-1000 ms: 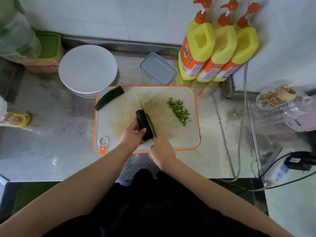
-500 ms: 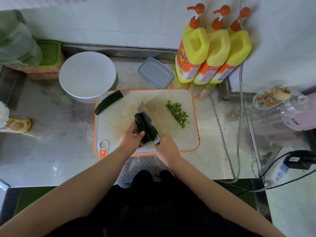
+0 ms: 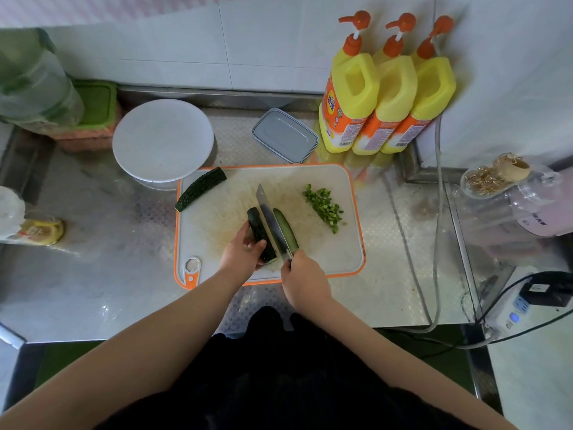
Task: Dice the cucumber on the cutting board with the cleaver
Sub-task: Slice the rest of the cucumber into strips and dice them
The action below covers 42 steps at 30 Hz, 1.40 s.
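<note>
Right hand [image 3: 305, 282] grips cleaver [image 3: 273, 223] on board [image 3: 341, 259], blade between two cucumber [image 3: 262, 235] strips; left hand [image 3: 243, 252] fingers curl round the left strip.

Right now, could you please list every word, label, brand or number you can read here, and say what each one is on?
None can be read for certain.
Three yellow pump bottles with orange labels: a round logo and small print, too blurred to read.
Pale pink appliance: dark marking, illegible.
Small yellow-labelled jar: print too blurred.
White power strip: no legible marking.
</note>
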{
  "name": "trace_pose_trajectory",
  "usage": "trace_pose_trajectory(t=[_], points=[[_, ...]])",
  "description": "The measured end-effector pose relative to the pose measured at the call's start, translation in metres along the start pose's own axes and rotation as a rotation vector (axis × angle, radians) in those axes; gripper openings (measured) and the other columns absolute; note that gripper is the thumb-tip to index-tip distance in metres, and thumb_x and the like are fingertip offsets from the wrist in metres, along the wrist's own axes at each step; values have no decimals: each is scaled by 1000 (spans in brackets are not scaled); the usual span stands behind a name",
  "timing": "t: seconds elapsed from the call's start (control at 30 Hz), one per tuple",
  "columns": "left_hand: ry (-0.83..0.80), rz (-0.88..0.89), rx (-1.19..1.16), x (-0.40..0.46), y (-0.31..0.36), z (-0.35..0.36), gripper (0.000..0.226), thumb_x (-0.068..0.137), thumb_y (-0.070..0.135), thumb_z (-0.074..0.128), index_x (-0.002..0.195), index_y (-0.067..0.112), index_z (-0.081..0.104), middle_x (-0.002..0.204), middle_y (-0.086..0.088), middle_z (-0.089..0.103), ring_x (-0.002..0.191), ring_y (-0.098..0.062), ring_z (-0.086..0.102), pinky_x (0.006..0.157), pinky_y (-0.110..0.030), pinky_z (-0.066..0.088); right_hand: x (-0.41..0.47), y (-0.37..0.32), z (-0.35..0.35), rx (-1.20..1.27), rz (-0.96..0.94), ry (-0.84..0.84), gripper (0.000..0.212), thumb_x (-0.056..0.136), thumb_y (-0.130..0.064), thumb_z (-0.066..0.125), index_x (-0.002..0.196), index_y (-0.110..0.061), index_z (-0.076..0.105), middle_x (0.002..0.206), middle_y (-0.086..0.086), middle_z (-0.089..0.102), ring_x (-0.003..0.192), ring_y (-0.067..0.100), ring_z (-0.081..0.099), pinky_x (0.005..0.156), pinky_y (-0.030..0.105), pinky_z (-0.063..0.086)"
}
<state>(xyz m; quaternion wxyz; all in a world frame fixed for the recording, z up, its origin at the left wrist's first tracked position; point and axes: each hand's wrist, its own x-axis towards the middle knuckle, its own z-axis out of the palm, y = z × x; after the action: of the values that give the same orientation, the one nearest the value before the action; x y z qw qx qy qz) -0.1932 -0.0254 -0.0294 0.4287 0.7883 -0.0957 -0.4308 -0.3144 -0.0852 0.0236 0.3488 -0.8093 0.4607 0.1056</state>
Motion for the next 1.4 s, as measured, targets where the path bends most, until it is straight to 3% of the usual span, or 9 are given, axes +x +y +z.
trace_pose_trajectory(t=[0.17,0.43,0.83,1.0,1.13,1.27,1.4], points=[[-9,4,-5,1,-1,0,64,96,13,57,151,26,27,93,11,53,70,-19,64,55,-23,52,-6,-1,-1,-20,-24,-29,19,99,-20,38,87,-8,46,97,17,64,90,32,60,66,33,38],[-18,11,-2,2,-2,0,62,97,13,56,150,28,28,95,8,54,64,-18,64,54,-23,51,-6,-3,2,-57,-16,-40,24,100,-19,37,103,1,51,104,18,63,96,32,59,69,33,38],[-23,54,-4,2,-4,0,59,97,10,55,148,29,31,90,14,53,75,-19,61,51,-16,48,1,-9,12,-124,22,-63,18,99,-11,39,110,0,48,107,14,64,98,26,63,69,27,42],[-23,78,-9,3,-6,0,53,97,10,55,143,30,39,87,13,56,70,-16,62,48,-15,47,7,-18,13,-127,6,-33,17,98,-6,38,112,0,46,105,14,65,96,27,64,69,29,45],[-28,82,-16,6,-8,0,55,97,10,55,144,29,37,102,-3,61,72,-17,62,47,-15,46,9,-16,19,-126,28,-31,25,98,-7,36,120,3,43,109,14,65,99,27,64,74,31,47],[-22,60,-7,7,-9,1,61,97,11,55,150,28,28,104,3,56,84,-23,61,47,-13,46,1,-6,27,-173,40,-55,44,99,-9,33,139,7,25,119,15,61,108,25,61,82,30,47],[-36,74,-12,10,-12,2,54,97,12,55,145,30,36,116,-4,62,79,-20,60,48,-15,47,5,-7,33,-140,57,-59,40,98,-9,34,135,5,31,116,14,62,105,25,62,81,32,47]])
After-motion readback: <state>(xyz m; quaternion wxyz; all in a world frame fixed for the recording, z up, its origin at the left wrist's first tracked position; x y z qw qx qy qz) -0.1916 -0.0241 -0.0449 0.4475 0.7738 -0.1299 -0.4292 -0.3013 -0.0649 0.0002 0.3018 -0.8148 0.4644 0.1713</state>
